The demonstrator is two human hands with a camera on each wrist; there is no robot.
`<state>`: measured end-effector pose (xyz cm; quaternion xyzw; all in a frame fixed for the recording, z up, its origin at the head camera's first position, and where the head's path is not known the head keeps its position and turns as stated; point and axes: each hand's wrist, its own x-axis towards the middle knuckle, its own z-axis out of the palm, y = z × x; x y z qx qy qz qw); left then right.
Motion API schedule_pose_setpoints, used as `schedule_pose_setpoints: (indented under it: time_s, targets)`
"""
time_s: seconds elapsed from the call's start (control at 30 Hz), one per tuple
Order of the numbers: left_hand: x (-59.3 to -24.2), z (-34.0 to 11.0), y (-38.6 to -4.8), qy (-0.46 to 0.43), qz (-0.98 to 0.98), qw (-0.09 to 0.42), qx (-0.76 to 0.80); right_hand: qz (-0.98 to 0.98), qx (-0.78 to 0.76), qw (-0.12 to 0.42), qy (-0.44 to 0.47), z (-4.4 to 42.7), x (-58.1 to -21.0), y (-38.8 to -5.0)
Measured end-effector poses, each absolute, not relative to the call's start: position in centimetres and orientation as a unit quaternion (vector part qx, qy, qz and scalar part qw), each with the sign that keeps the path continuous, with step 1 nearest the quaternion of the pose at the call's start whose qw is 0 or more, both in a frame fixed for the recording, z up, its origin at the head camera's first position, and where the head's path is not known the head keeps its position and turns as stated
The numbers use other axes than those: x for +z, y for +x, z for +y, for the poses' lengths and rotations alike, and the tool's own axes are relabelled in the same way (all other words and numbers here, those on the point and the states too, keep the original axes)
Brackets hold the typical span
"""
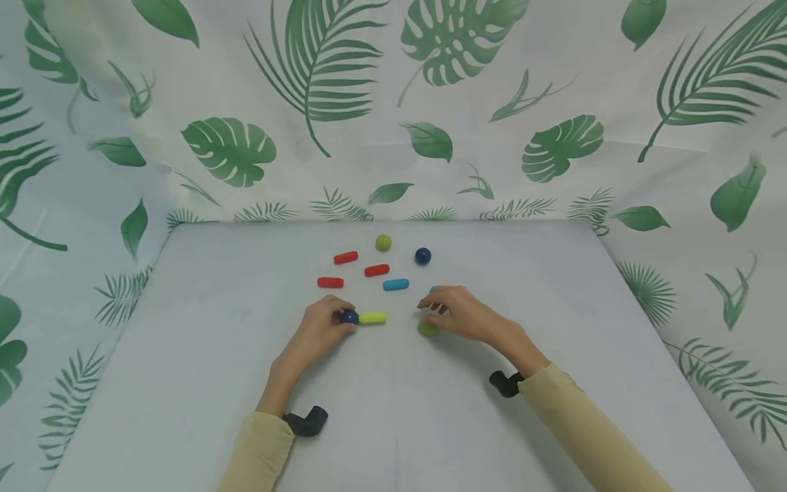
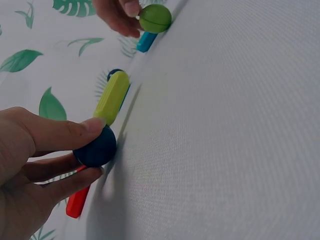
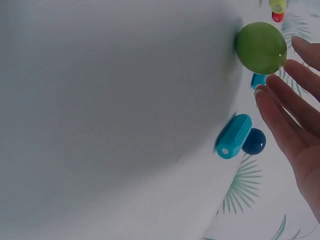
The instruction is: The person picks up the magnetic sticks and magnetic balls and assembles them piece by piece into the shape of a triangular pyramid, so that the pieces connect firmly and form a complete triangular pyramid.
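Observation:
My left hand [image 1: 322, 322] pinches a dark blue ball [image 2: 96, 148] between thumb and fingers, low over the white table. A yellow-green ribbed stick [image 1: 373, 318] sits end-on against that ball, pointing right; whether they are joined I cannot tell. My right hand [image 1: 464, 313] hovers beside a green ball [image 3: 261, 48], fingers loosely spread and not closed round it; the fingertips are at the ball's edge, and contact is unclear. Just beyond the right hand lies a light blue stick [image 3: 234, 136], mostly hidden by it in the head view.
Farther back lie red sticks [image 1: 346, 257], another light blue stick [image 1: 396, 284], a second green ball [image 1: 384, 242] and a second dark blue ball [image 1: 423, 256]. A leaf-patterned cloth [image 1: 369, 171] hangs behind and beside the white table [image 1: 393, 410].

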<state>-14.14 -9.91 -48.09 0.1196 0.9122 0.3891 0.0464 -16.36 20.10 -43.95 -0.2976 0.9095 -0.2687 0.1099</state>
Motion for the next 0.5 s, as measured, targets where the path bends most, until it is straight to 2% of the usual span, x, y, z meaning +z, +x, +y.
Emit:
schedule_pose_setpoints:
  time_s: [0.5]
  targets:
    - [-47.95,-9.79,-14.23,0.112,0.912,0.052,0.391,0.903,-0.290,0.138,-0.287,20.33,-44.79,-15.37]
